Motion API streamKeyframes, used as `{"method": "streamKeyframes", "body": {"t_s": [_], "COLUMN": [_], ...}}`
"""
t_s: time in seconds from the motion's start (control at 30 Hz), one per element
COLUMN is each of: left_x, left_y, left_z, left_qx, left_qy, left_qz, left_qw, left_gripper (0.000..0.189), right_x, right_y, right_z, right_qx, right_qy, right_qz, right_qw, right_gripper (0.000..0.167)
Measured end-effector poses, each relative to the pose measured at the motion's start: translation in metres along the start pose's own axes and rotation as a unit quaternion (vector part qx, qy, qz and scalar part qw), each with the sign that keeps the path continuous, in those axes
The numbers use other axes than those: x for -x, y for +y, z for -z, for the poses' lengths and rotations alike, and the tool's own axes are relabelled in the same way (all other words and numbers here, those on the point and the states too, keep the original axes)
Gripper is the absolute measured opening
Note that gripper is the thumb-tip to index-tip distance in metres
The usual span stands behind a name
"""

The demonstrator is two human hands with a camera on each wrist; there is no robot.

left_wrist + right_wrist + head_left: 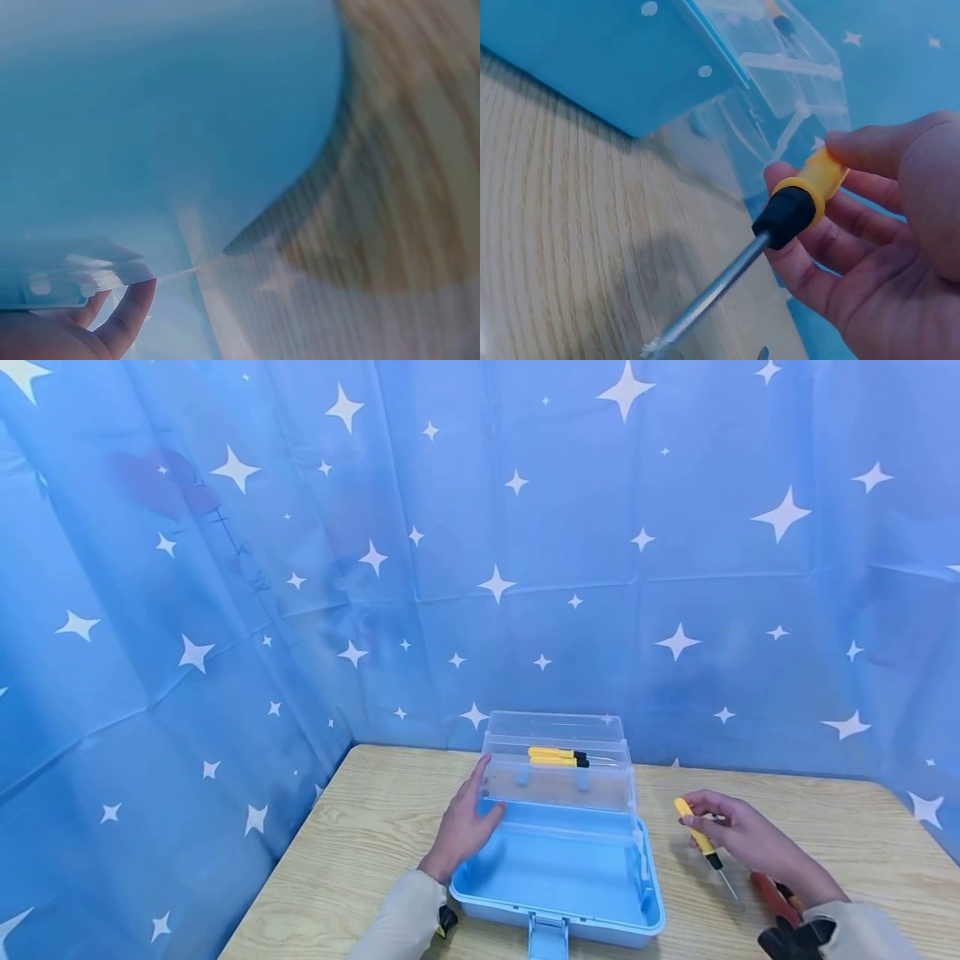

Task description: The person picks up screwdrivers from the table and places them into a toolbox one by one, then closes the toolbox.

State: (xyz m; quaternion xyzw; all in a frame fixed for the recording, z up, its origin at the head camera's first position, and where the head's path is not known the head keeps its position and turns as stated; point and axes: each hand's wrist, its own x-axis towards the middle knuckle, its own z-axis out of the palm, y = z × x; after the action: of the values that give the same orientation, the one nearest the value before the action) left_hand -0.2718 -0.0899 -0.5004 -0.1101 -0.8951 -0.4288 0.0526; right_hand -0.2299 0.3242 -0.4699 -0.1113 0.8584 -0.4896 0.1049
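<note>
Toolbox (555, 868), light blue, stands uncovered on the wood-grain counter (375, 810), two yellow screwdrivers (553, 757) in its raised clear section (555, 727). My left grip (461, 831), fingers apart, touches that section's left edge. My forearm partly hides a red tool (772, 893); I can't make out its kind. Right of the box, my right grip (729, 828) pinches a yellow-handled screwdriver (787, 214), black-collared, its metal shaft slanting down.
</note>
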Motion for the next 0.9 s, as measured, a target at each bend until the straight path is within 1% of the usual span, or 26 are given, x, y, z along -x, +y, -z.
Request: {"method": "streamKeyframes", "body": {"t_s": [0.07, 0.2, 0.4, 0.5, 0.6, 0.9], "left_x": [0.000, 0.000, 0.000, 0.000, 0.000, 0.000], "left_y": [0.000, -0.001, -0.001, -0.001, -0.002, -0.001], "left_z": [0.000, 0.000, 0.000, -0.001, -0.001, 0.000], "left_qx": [0.002, 0.008, 0.011, 0.011, 0.009, 0.007], "left_qy": [0.001, 0.000, 0.002, 0.002, 0.003, 0.002], "left_qz": [-0.004, -0.008, -0.006, -0.007, -0.009, -0.008], "left_qw": [1.0000, 0.9999, 0.9999, 0.9999, 0.9999, 0.9999], "left_gripper": [0.077, 0.077, 0.077, 0.077, 0.077, 0.076], "right_x": [-0.001, -0.003, -0.007, -0.008, -0.009, -0.012], "right_y": [-0.001, -0.005, -0.014, -0.018, -0.022, -0.033], "right_z": [0.000, -0.002, -0.005, -0.005, -0.006, -0.005], "right_qx": [-0.001, 0.004, 0.013, 0.018, 0.019, -0.012], "right_qy": [-0.002, 0.011, 0.046, 0.061, 0.065, 0.062], "right_qz": [0.010, 0.009, 0.024, 0.028, 0.026, 0.034], "right_qw": [0.9999, 0.9999, 0.9986, 0.9976, 0.9974, 0.9975], "right_gripper": [0.050, 0.048, 0.044, 0.045, 0.047, 0.046]}}
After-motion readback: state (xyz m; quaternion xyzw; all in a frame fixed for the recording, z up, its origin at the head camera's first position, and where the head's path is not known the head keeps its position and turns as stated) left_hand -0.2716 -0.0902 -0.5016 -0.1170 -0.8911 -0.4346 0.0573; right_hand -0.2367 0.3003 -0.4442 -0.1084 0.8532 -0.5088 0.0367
